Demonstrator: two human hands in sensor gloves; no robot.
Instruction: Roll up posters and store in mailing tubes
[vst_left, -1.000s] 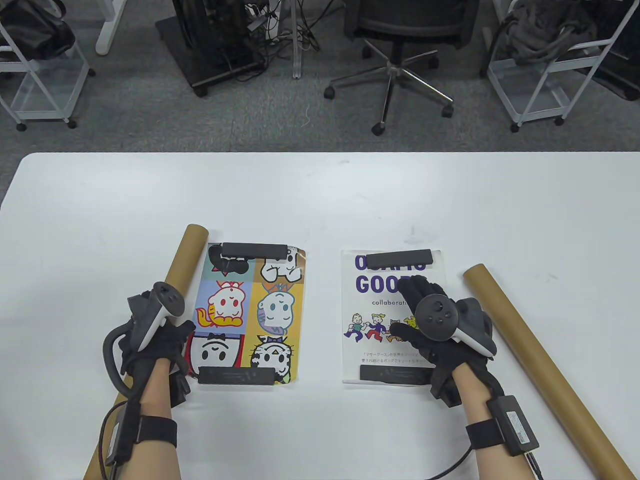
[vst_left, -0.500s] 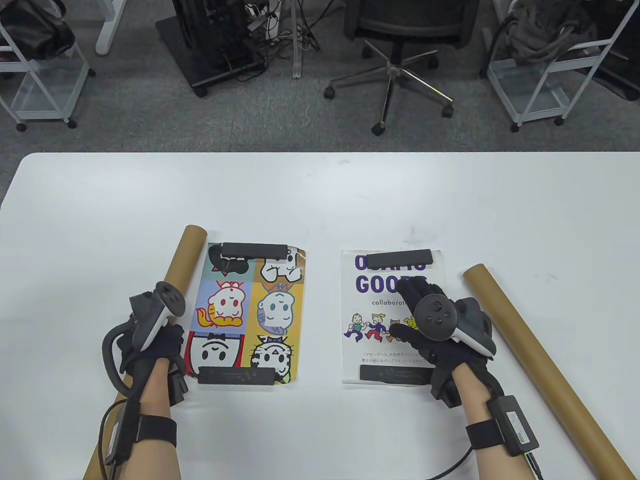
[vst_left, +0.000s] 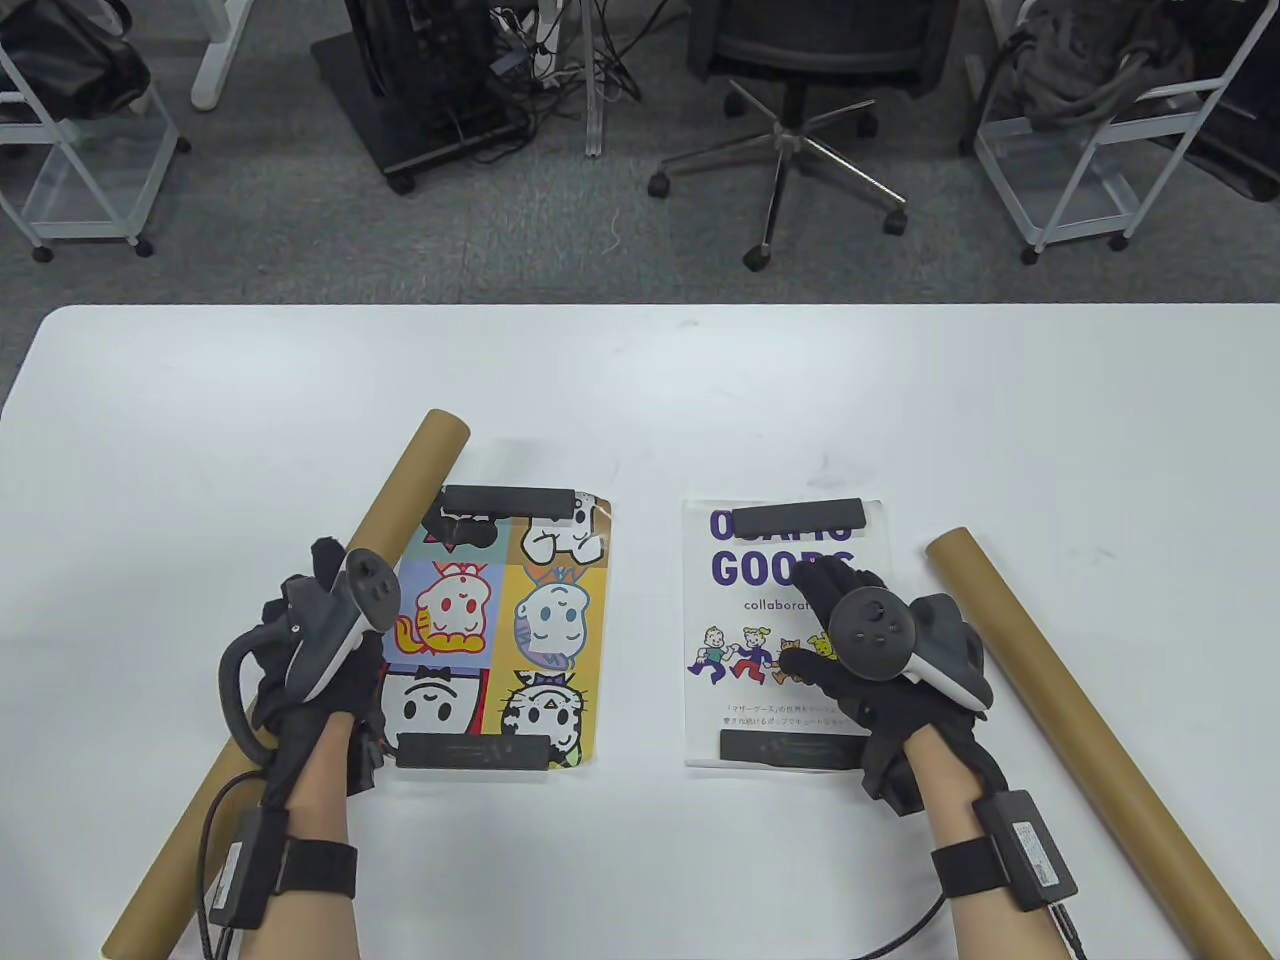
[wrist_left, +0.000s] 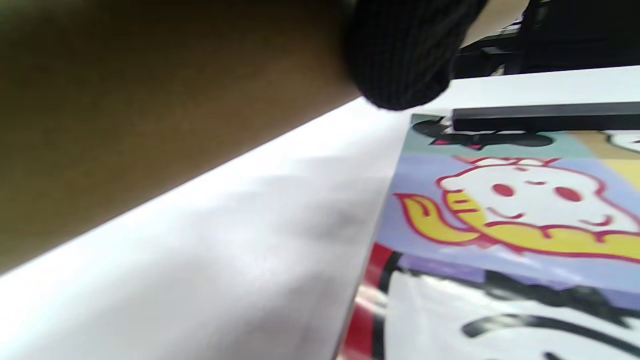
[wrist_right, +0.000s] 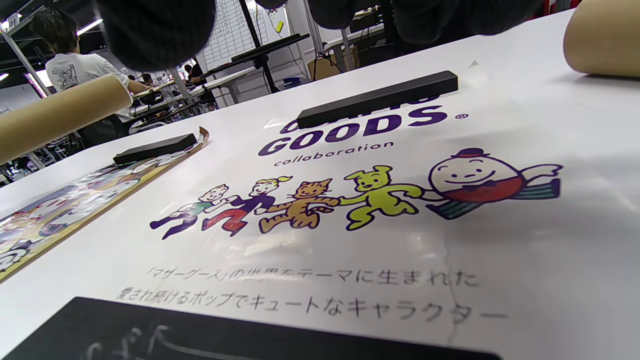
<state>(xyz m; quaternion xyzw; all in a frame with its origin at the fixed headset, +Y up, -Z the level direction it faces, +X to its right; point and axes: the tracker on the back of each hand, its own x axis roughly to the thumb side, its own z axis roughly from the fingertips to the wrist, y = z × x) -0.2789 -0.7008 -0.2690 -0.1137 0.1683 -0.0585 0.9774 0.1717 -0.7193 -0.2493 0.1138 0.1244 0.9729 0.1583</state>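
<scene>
flanking posters (vst_left: 505, 625): tubes (vst_left: 1080, 720), weights (vst_left: 508, 500)

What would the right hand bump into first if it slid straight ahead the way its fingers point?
Probably the black bar across the top of the white poster; the right hand points up and slightly left.

Gloved fingers (wrist_left: 400, 55) curl round cardboard tube (wrist_left: 150, 100).

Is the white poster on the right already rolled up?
No, in the table view the white poster lies flat with a black bar across its top edge and the right hand over it.
</scene>
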